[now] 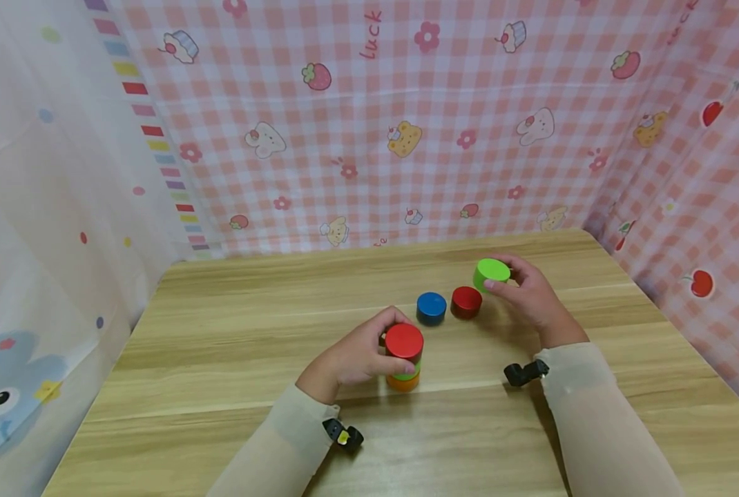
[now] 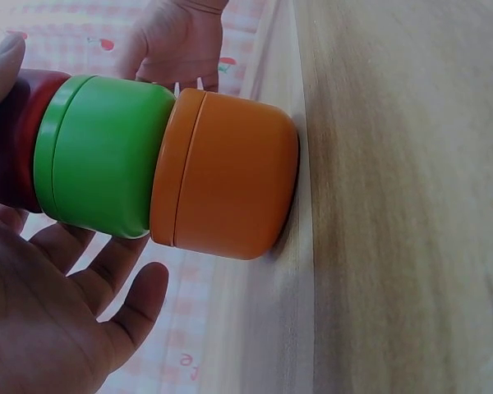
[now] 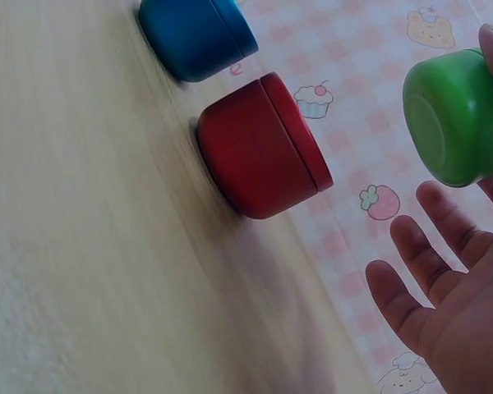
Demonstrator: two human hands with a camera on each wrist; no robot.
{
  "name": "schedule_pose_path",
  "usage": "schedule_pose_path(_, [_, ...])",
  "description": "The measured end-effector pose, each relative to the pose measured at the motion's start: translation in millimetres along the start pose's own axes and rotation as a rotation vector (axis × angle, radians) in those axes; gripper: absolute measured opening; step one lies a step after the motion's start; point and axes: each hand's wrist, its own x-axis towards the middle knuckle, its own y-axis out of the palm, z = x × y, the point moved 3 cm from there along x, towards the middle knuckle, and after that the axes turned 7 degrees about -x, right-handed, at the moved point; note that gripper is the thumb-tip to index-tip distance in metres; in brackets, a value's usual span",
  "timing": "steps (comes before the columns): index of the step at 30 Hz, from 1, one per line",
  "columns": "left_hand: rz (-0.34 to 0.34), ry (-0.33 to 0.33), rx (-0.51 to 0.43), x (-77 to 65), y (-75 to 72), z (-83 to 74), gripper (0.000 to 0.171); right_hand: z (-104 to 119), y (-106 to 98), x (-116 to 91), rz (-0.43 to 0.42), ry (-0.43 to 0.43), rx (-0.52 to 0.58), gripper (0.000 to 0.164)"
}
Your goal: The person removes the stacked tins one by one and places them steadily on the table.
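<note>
Several small round lidded jars are here. In the head view my left hand (image 1: 352, 355) grips a red jar (image 1: 405, 341), thumb on the near side. That jar tops a stack, over a green jar (image 2: 107, 156) and an orange jar (image 2: 230, 176) at the bottom. The orange one meets the tabletop in the left wrist view. Further back on the right, my right hand (image 1: 531, 297) pinches another green jar (image 1: 491, 274) by its sides. In the right wrist view its rounded base shows, raised off the table. The lower fingers of that hand extend past it.
A second red jar (image 1: 466, 303) stands on the wooden table (image 1: 233, 331), just left of the held green jar. Beside it is a blue jar (image 1: 432, 308), behind the stack. A pink checked curtain (image 1: 357, 124) hangs along the table's back edge.
</note>
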Motion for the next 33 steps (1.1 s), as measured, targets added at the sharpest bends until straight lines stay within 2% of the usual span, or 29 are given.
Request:
schedule_pose_path(21, [-0.007, -0.017, 0.006, -0.5, 0.8, -1.1, 0.049, -16, -6, 1, 0.004, 0.055, -0.021, 0.057])
schedule_pose_path(33, [-0.006, -0.015, -0.002, -0.3, 1.1, -0.1, 0.048, -21, -6, 0, -0.009, 0.076, -0.022, 0.054])
